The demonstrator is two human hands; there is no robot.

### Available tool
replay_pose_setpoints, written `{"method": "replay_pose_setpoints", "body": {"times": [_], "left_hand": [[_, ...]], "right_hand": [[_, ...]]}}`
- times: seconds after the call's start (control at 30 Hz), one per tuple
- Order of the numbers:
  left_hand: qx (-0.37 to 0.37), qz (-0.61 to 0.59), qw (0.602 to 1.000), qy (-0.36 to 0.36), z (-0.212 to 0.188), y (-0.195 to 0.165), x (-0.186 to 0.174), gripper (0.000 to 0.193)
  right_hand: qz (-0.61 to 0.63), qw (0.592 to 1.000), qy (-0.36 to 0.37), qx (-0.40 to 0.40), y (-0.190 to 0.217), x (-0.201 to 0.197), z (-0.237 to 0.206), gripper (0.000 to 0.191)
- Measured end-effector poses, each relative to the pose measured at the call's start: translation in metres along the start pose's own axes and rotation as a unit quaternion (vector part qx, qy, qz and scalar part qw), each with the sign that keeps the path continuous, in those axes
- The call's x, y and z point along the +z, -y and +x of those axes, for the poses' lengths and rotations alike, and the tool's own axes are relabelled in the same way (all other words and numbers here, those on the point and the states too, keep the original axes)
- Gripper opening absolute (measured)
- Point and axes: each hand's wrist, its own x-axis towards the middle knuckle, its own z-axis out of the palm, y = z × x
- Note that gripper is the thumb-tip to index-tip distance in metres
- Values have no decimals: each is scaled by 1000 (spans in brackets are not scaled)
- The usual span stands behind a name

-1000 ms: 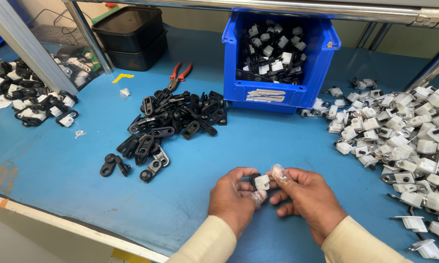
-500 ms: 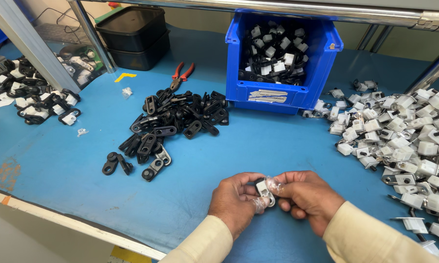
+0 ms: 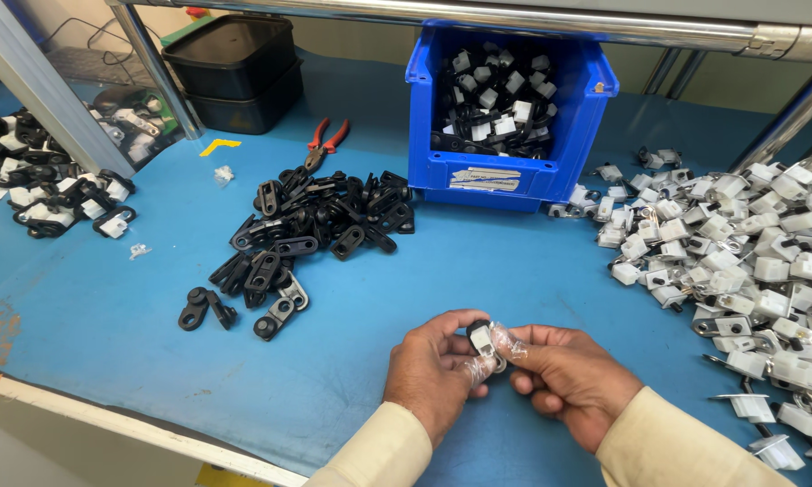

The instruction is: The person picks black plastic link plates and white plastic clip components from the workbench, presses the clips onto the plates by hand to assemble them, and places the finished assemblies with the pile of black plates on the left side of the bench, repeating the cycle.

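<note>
Both hands are together at the near edge of the blue table [image 3: 108, 307], and between them sits a small black-and-white clip part [image 3: 482, 341]. The left hand [image 3: 437, 374] curls its fingers round the part from the left, thumb pressing on it, with thin clear plastic showing at the fingertips. The right hand [image 3: 568, 374] pinches it from the right, fingers closed on the same piece. It's held just above the table, not resting on it. Further off to the left lies a heap of black clips [image 3: 311, 221], red-handled pliers [image 3: 325, 142] beyond it. Straight ahead, far side, stands a blue bin [image 3: 505, 176] filled with finished parts. On the right spreads a big pile of white pieces [image 3: 739, 261].
</note>
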Motion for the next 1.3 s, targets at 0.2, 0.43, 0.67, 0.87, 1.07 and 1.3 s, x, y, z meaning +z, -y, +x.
{"method": "replay_pose_setpoints", "body": {"times": [0.2,0.43,0.67,0.87,1.07,1.3], "left_hand": [[-14,-4,1000,-14,5,7,6,38],[5,-66,998,-8,5,5,5,42],[5,-31,999,-28,2,0,17,49],[-34,-82,995,-41,4,-2,17,42],[0,-53,995,-79,-3,-4,25,32],[-78,-162,978,-111,-7,-18,20,31]], "right_hand": [[25,994,-90,-59,-11,17,0,19],[51,992,-69,-88,-21,13,-16,20],[93,979,-152,-102,-21,24,-2,14],[88,988,-84,-91,-21,15,-16,28],[69,979,-147,-119,-25,22,-4,17],[92,988,-85,-92,-12,24,-10,29]]}}
